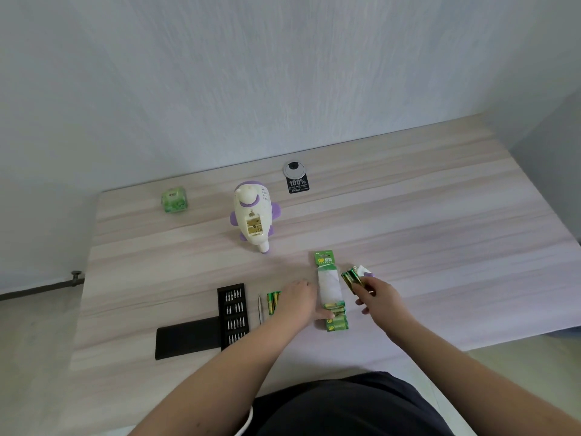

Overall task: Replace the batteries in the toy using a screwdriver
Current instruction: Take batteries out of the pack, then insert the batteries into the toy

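Nearest the front edge of the pale wood-grain tabletop [408, 215] lay a black screwdriver-bit case [233, 316], opened, with a thin silver screwdriver [259, 308] and loose green batteries [273, 302] beside it. One left hand [298, 302] pressed flat, fingers relaxed, on a long green-and-white battery pack [330, 287]; one right hand [379, 298] gripped several green batteries [352, 278]. Farther back, mid-table, a white-and-purple rocket-shaped toy [254, 212] lay with its battery compartment uncovered.
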A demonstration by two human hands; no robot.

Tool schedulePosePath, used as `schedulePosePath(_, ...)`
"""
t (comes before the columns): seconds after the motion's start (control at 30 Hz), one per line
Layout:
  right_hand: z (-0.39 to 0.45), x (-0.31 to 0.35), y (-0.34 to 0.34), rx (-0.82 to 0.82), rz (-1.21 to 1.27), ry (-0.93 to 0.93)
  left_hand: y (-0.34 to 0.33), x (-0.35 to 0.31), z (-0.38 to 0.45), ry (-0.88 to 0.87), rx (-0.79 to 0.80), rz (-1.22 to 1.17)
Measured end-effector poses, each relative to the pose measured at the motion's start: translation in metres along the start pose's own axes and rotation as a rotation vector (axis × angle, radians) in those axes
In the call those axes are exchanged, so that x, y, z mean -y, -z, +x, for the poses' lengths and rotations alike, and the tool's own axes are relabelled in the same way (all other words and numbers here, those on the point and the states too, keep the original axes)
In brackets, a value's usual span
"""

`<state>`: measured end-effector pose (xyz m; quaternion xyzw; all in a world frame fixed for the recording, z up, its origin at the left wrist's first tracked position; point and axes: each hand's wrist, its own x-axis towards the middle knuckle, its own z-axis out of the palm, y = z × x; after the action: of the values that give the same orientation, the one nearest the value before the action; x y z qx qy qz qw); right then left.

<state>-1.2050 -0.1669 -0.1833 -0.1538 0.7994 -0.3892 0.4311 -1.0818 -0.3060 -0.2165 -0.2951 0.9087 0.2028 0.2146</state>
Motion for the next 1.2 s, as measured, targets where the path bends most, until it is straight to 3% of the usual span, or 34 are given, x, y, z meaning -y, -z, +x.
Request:
schedulePosePath(0.07, -0.005, 0.015, -0.004, 0.002, 0.05, 0.023, 0.009, 0.006, -0.007, -0.003, -0.034, -0.116)
schedulePosePath(0.17, -0.012, 0.037, -0.015, 0.023, 0.112, 0.068, 0.032, 0.014, -0.024, -0.024, -0.115, -0.501)
schedulePosePath(0.23, -0.02, 0.053, -0.025, 0.044, 0.137, 0.098, 0.054, 0.018, -0.04, -0.065, -0.216, -0.77)
schedulePosePath(0.3, -0.028, 0.07, -0.038, 0.069, 0.161, 0.145, 0.077, 0.021, -0.057, -0.118, -0.319, -0.896)
schedulePosePath(0.6, -0.06, 0.129, -0.091, 0.164, 0.252, 0.269, 0.132, 0.061, -0.112, -0.143, -0.54, -1.058)
schedulePosePath(0.8, -0.074, 0.155, -0.124, 0.094, 0.204, 0.35, 0.145, 0.097, -0.136, -0.225, -0.649, -1.026)
schedulePosePath(1.0, -0.088, 0.173, -0.151, 0.051, 0.139, 0.442, 0.149, 0.126, -0.151, -0.263, -0.671, -0.988)
schedulePosePath(1.2, -0.093, 0.172, -0.168, 0.016, 0.199, 0.402, 0.149, 0.147, -0.158, -0.241, -0.604, -1.052)
